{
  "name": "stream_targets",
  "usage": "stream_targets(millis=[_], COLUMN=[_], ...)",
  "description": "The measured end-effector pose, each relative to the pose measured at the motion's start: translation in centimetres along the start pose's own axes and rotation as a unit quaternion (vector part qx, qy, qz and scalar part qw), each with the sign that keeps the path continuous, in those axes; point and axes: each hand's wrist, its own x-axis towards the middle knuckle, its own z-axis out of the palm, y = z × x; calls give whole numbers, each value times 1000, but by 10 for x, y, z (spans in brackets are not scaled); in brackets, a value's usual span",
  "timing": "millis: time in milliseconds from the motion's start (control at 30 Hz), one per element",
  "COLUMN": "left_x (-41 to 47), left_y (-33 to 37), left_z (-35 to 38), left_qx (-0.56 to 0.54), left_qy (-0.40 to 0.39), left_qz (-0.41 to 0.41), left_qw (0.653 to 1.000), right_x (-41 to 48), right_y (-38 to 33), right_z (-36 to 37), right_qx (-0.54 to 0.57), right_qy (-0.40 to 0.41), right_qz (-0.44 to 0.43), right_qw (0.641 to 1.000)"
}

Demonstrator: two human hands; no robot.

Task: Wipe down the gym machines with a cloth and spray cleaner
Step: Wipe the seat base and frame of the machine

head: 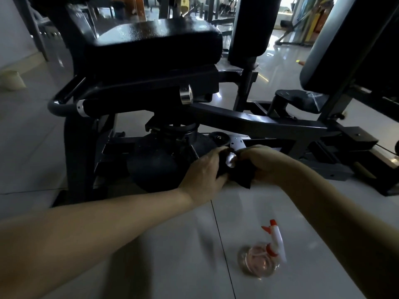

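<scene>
Black cloth (pixel 238 179) wraps a chrome knob (pixel 230 161) low on the gym machine (pixel 259 123), gripped by left hand (pixel 204 170) and right hand (pixel 264 164), fingers curled. Spray bottle (pixel 264 254) sits near the machine.

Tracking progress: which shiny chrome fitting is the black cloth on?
The lowest chrome knob, in black cloth between left hand and right hand; two higher fittings are bare.

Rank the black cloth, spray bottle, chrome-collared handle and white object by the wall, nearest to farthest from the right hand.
1. Black cloth: gripped in the right hand itself.
2. Spray bottle: on the floor, nearer the person.
3. Chrome-collared handle: left side, below the seat.
4. White object: far left, by the wall.
</scene>
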Motion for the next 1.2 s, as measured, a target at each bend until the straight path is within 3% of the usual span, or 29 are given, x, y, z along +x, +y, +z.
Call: stream_targets(millis=[133, 300, 433, 567, 933, 1100, 1200], left_x=[5, 9, -3, 0, 8, 17, 14], left_y=[-6, -33, -60, -55, -8, -16, -24], left_z=[0, -10, -21, -19, -10, -24, -26], left_qx=[-20, 71, 124, 203, 163, 194, 213], left_qy=[-29, -135, -161, -150, -47, -64, -142], left_qz=[24, 14, -58, -55, 71, 77, -51], left_qw=[999, 988, 977, 966, 983, 976, 965], right_x=[26, 63, 67, 63, 18, 44, 52], right_y=[5, 56, 70, 70, 35, 58, 80], right_z=[2, 31, 51, 46, -1, 23, 45], right_qx=[-4, 62, 118, 120, 92, 100, 97], right_qy=[28, -51, -48, -47, 50, 77, 33], right_qz=[-2, 46, 22, -1, -97, 7, 76], right_qw=[1000, 996, 992, 992, 990, 992, 992])
